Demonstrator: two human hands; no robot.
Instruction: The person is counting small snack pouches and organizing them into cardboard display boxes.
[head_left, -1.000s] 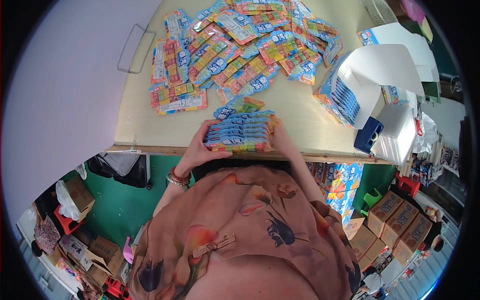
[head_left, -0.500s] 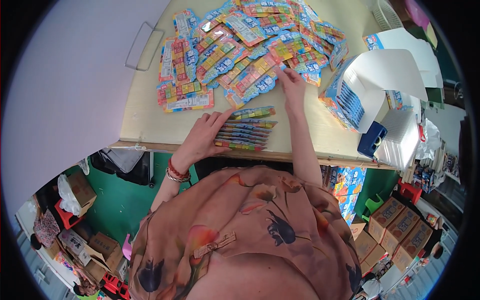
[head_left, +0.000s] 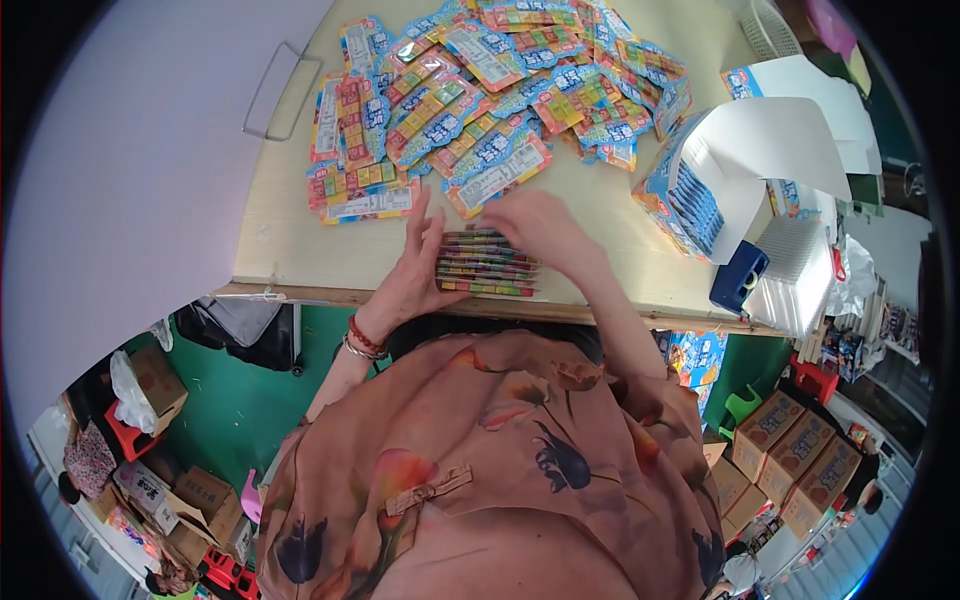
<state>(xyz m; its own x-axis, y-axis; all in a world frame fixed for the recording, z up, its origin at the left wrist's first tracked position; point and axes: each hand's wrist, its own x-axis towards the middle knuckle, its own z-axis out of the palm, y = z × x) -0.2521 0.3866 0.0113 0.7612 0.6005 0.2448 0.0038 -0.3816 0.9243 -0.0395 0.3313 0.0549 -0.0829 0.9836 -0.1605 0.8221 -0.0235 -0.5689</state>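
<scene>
A row of colourful blister packs of candy (head_left: 488, 272) stands near the table's front edge, the packs close together and seen edge-on. At its left end is my left hand (head_left: 408, 262), fingers stretched out and apart, the thumb against the nearest packs. My right hand (head_left: 543, 228), slightly blurred, bends over the far side of the row. Its fingers are closed at the farthest pack, most of which they hide. Beyond both hands lies a loose heap of the same packs (head_left: 432, 122), some showing white backs. One pack with a white back (head_left: 497, 180) lies just past my right hand.
To the right stands an open display box (head_left: 668, 215) with several packs inside and its white lid raised. Beside it are a dark blue tape dispenser (head_left: 738, 278) and a stack of clear plastic trays (head_left: 792, 272). A wire handle (head_left: 283, 92) lies at the left.
My right hand has come from the heap down to the row, bringing a pack. The heap now shows a white-backed pack where that one lay. My left fingers have straightened away from the row.
</scene>
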